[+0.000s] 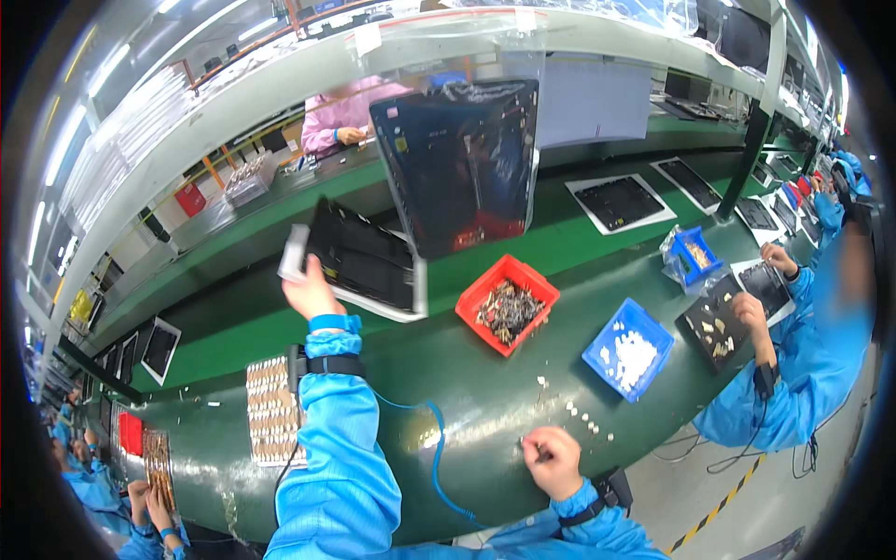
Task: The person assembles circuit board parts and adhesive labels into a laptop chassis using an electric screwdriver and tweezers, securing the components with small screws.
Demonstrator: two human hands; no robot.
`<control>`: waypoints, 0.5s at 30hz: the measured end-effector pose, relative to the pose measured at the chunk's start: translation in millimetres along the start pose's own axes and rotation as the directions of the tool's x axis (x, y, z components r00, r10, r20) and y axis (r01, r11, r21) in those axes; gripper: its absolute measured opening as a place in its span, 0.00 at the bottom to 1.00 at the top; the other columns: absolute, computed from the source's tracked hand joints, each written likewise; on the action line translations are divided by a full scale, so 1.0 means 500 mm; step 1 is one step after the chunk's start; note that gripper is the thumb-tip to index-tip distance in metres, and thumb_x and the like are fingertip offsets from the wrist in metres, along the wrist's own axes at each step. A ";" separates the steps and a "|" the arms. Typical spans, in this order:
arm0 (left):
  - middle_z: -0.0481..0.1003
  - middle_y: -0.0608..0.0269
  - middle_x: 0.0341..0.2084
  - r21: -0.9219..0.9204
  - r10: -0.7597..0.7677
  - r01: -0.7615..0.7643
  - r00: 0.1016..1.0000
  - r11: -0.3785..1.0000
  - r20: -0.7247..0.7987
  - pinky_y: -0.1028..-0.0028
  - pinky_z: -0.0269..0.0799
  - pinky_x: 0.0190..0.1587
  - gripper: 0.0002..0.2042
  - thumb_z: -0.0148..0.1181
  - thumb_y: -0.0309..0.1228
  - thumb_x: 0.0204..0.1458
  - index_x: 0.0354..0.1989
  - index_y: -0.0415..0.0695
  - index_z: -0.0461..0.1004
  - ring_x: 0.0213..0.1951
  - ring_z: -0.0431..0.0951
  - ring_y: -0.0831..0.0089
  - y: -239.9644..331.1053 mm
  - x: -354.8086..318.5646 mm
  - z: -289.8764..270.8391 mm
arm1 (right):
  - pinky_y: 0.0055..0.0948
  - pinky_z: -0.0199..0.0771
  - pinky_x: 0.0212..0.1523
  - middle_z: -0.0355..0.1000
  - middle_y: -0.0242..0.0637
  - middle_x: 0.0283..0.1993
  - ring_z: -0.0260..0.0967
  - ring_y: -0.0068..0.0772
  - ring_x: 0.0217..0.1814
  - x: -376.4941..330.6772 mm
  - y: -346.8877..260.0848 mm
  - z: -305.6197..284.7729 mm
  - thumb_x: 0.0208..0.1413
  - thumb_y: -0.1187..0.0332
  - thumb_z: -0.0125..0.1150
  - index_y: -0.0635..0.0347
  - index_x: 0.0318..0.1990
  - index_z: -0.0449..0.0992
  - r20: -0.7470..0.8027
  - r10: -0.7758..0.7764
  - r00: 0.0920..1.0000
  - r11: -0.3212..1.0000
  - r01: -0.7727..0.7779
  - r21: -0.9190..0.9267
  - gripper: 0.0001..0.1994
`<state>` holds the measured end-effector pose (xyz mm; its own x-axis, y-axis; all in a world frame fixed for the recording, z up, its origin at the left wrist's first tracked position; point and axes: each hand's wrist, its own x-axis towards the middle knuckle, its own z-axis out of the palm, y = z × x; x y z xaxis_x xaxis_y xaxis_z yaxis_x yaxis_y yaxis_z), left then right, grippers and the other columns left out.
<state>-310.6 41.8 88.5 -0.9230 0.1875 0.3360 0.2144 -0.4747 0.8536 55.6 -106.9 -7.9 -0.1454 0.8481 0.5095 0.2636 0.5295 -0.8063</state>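
My left hand (309, 292) is raised over the green bench and grips the left edge of a black flat panel in a white frame (366, 260), holding it tilted above the belt. My right hand (551, 456) rests near the bench's front edge with its fingers pinched on a small part, next to several small white pieces (577, 412) scattered on the surface. A dark panel in a clear bag (459, 165) hangs from the shelf just behind the held panel.
A red bin of metal parts (507, 303) and a blue bin of white pieces (627, 349) stand ahead. A tray of copper-coloured parts (271, 412) lies at left. A co-worker in blue (803, 345) works at right over a black panel (714, 322). Other panels lie on the belt.
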 end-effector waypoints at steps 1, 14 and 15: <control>0.73 0.60 0.37 -0.119 0.107 -0.096 0.990 0.988 0.093 0.74 0.66 0.41 0.14 0.59 0.20 0.46 0.44 0.33 0.69 0.37 0.71 0.74 0.061 -0.008 -0.015 | 0.25 0.69 0.23 0.71 0.40 0.27 0.69 0.34 0.25 0.003 0.000 -0.002 0.39 0.80 0.61 0.62 0.27 0.74 -0.023 -0.001 1.000 1.000 0.000 -0.014 0.05; 0.72 0.59 0.36 0.136 -0.186 0.238 0.200 0.962 0.962 0.73 0.68 0.43 0.23 0.56 0.36 0.48 0.51 0.38 0.61 0.39 0.73 0.70 0.562 0.055 -0.419 | 0.12 0.57 0.20 0.70 0.32 0.34 0.61 0.13 0.22 -0.008 -0.037 -0.081 0.46 0.82 0.57 0.62 0.30 0.73 -0.220 0.125 0.968 0.975 -0.079 0.207 0.06; 0.72 0.63 0.35 0.308 -0.317 0.083 0.354 0.948 0.880 0.73 0.67 0.44 0.20 0.56 0.32 0.47 0.48 0.38 0.65 0.39 0.72 0.72 0.545 -0.020 -0.370 | 0.11 0.56 0.22 0.70 0.31 0.35 0.59 0.11 0.23 -0.008 -0.042 -0.090 0.47 0.82 0.56 0.63 0.31 0.73 -0.213 0.188 0.959 0.952 -0.125 0.279 0.05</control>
<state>-302.3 -248.6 244.2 -0.1137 0.9735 0.1984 0.2255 -0.1692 0.9594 93.7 -122.4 20.7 0.1136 0.9092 0.4005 0.0033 0.4028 -0.9153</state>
